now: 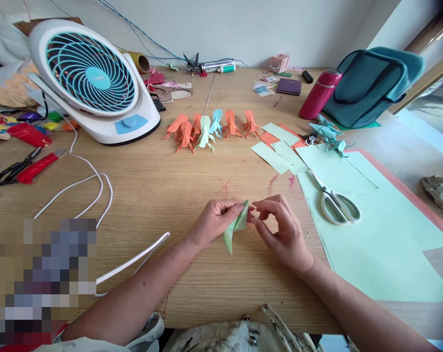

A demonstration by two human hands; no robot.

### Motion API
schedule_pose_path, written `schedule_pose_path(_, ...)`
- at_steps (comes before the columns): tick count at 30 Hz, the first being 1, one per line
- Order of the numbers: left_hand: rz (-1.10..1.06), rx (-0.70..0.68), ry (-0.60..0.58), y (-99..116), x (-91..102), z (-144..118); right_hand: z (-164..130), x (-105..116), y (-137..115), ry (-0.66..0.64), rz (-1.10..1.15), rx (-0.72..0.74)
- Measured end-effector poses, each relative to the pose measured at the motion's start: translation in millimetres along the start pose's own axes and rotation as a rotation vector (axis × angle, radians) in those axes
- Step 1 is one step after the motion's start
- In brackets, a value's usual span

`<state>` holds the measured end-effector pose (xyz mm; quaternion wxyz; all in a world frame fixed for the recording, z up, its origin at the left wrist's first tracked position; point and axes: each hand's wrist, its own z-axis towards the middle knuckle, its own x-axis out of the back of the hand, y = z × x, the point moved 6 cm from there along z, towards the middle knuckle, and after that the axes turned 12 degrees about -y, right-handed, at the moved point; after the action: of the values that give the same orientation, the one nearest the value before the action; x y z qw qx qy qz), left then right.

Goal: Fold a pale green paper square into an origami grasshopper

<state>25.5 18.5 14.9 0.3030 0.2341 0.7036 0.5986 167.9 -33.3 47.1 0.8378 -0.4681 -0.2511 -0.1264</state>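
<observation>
While bare table (162, 195) surrounds them, left hand (214, 220) and right hand (282, 230) pinch the folded green paper (236, 226)

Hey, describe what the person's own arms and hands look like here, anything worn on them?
Both forearms are bare up to the bottom of the picture. The left hand and the right hand wear no gloves, and no rings, watch or bracelets show. Near the left elbow a bit of pale, light-coloured fabric shows, perhaps a rolled sleeve or clothing edge; I cannot tell which.
</observation>
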Motion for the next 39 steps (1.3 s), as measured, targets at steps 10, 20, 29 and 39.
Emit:
schedule_pose_path(10, -0.037, -0.066, 0.225, -5, 4.3, -3, -1, -22, -36, -0.175, -0.209, 0.249)
schedule_pose_path(20, 0.178, -0.101, 0.244, 13, -1.3, -12, -2, -20, -39, -0.148, -0.085, 0.203)
schedule_pose_path(29, 0.365, -0.175, 0.191, 25, -4.2, -11, -1, -11, -17, -0.066, 0.085, -0.007)
schedule_pose_path(39, 0.582, -0.189, -0.013, 25, -14.5, -10, -1, -9, -1, -0.038, 0.247, -0.193)
